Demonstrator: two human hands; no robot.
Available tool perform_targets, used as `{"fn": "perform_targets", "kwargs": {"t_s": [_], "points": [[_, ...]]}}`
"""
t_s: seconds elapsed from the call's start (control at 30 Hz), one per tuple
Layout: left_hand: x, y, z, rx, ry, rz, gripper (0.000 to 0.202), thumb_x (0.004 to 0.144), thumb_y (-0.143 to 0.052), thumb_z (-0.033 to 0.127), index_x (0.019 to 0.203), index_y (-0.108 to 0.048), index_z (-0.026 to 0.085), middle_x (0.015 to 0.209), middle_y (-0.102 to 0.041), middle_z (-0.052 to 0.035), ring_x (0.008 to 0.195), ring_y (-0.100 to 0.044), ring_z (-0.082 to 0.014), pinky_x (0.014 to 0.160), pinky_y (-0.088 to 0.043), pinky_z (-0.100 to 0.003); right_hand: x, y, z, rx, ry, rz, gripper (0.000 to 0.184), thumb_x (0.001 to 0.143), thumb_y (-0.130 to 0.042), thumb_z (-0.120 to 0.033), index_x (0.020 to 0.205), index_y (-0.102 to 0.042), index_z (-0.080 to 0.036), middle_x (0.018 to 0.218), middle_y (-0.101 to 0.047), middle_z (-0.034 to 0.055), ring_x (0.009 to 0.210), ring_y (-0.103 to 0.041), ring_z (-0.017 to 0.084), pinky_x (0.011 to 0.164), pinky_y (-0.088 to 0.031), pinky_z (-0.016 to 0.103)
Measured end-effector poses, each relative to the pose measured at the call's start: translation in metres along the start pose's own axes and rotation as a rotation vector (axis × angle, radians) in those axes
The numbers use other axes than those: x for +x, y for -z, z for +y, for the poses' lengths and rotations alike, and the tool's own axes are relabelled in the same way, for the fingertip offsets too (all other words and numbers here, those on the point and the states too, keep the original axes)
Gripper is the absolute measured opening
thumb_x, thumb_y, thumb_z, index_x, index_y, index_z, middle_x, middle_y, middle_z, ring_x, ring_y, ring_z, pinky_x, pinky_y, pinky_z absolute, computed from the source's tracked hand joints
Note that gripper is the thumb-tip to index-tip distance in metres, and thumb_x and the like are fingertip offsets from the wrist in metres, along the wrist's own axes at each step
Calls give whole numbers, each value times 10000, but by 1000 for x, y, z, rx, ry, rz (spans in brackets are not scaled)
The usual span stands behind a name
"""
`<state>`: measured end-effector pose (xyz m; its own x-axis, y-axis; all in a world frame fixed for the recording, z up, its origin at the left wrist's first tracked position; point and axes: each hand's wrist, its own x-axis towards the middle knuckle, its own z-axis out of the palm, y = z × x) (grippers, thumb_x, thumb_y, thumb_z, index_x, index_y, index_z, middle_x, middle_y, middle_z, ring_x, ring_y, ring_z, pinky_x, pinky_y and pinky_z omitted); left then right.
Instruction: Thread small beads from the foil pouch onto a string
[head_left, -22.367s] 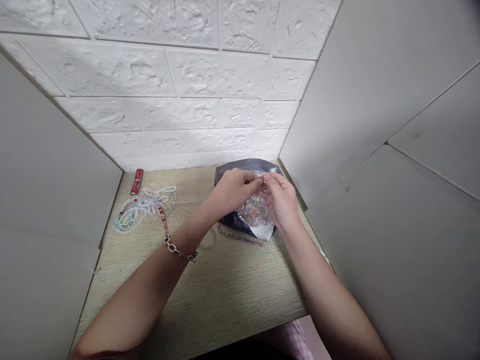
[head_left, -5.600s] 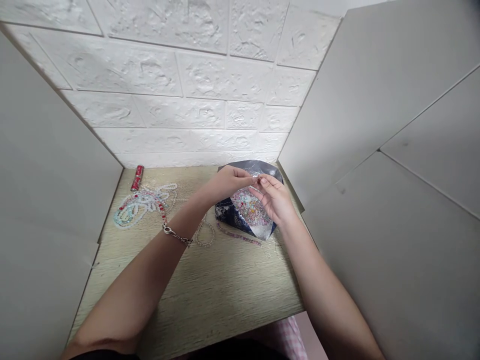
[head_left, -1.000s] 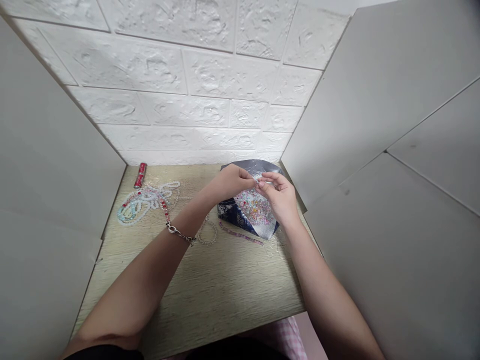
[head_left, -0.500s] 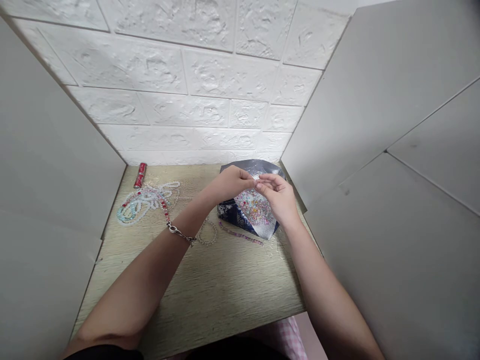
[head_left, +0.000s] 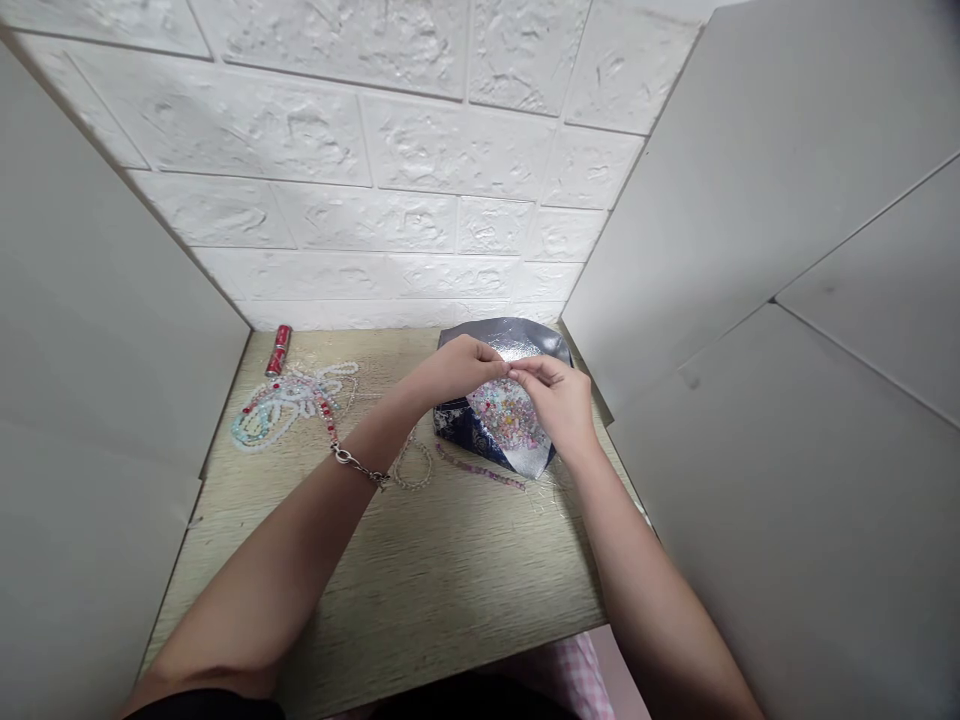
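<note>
My left hand (head_left: 466, 366) and my right hand (head_left: 555, 392) meet fingertip to fingertip in a pinch. Whatever lies between the fingers is too small to make out. Below them, many small pastel beads (head_left: 506, 415) fill an opened foil bag (head_left: 459, 428), silver inside and dark blue outside. A short strand of purple and pink beads (head_left: 484, 469) lies along the bag's near edge. Left of it, partly behind my left wrist, rests a loop of pale beads (head_left: 413, 470). A silver chain bracelet (head_left: 358, 465) hangs on my left wrist.
A tangle of white, blue and red bead strands (head_left: 289, 408) lies at the table's left. Behind it are red cylinders (head_left: 278, 350), end to end. A white brick-patterned wall (head_left: 420, 225) backs the wooden table (head_left: 420, 570); grey panels (head_left: 787, 420) flank it.
My right hand's fingers have closed in from a looser spread, and its fingertips now press against those of my left hand. The things on the table stay where they were.
</note>
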<state>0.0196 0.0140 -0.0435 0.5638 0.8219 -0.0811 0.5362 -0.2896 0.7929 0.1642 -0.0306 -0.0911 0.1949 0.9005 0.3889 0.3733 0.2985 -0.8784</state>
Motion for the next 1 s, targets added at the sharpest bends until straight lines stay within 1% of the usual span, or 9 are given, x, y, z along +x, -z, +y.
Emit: {"fn": "perform_targets", "kwargs": {"t_s": [0.1, 0.2, 0.33, 0.5, 0.6, 0.67, 0.77, 0.9, 1.0], "points": [[0, 0, 1, -21, -8, 5, 297, 678, -468, 405, 533, -504, 148, 492, -340, 23, 479, -260, -73, 481, -190, -234, 1, 0, 2, 75, -35, -24, 141, 680, -599, -267, 800, -653, -215, 767, -671, 5, 747, -619, 162, 727, -476, 312], [-1, 2, 2, -22, -23, -13, 276, 683, -475, 389, 570, -545, 147, 518, -390, 18, 500, -301, -73, 489, -221, -223, 2, 1, 2, 21, -21, -30, 147, 680, -605, -297, 791, -657, -215, 768, -669, 7, 737, -611, 161, 720, -466, 310], [-3, 4, 4, -36, -26, -29, 285, 691, -481, 399, 593, -564, 145, 540, -415, 12, 501, -325, -68, 481, -239, -213, 1, 4, -2, -111, 50, -32, 132, 705, -583, -326, 715, -645, -209, 697, -647, -7, 663, -577, 142, 652, -436, 276], [-5, 3, 6, -224, 16, -98, 384, 741, -414, 499, 643, -543, 150, 511, -384, 16, 408, -314, -52, 413, -215, -219, 1, 7, -11, -172, 198, -20, 167, 781, -492, -316, 699, -591, -209, 687, -602, -12, 667, -538, 128, 654, -406, 260], [-5, 1, 6, -294, 62, -142, 493, 758, -307, 577, 755, -578, 166, 607, -474, -12, 385, -390, -58, 378, -210, -227, 0, 8, -14, -176, 287, 10, 194, 818, -434, -295, 694, -561, -217, 692, -571, -7, 690, -518, 132, 668, -398, 261], [-5, -1, 5, -316, 72, -158, 563, 754, -248, 616, 820, -593, 176, 720, -530, -36, 396, -441, -64, 370, -214, -230, 0, 8, -14, -176, 309, 32, 203, 828, -410, -288, 695, -546, -219, 699, -551, -3, 693, -507, 134, 666, -395, 262], [-3, -2, 2, -343, 91, -186, 633, 738, -211, 654, 863, -603, 173, 834, -565, -62, 429, -496, -71, 378, -238, -230, -1, 7, -15, -175, 319, 47, 202, 837, -392, -287, 712, -537, -223, 705, -539, -1, 692, -502, 135, 663, -392, 263], [-1, -3, 0, -374, 105, -232, 662, 724, -217, 672, 877, -617, 166, 872, -590, -78, 490, -552, -99, 402, -283, -229, -2, 6, -15, -168, 338, 86, 193, 838, -391, -285, 722, -534, -227, 703, -544, -2, 709, -509, 138, 674, -390, 270], [-2, -2, 1, -415, 96, -308, 626, 733, -273, 644, 844, -643, 152, 860, -618, -94, 558, -575, -116, 479, -363, -229, -2, 5, -14, -139, 311, 149, 184, 830, -403, -298, 717, -529, -225, 707, -550, 0, 713, -513, 139, 682, -395, 275]]}}
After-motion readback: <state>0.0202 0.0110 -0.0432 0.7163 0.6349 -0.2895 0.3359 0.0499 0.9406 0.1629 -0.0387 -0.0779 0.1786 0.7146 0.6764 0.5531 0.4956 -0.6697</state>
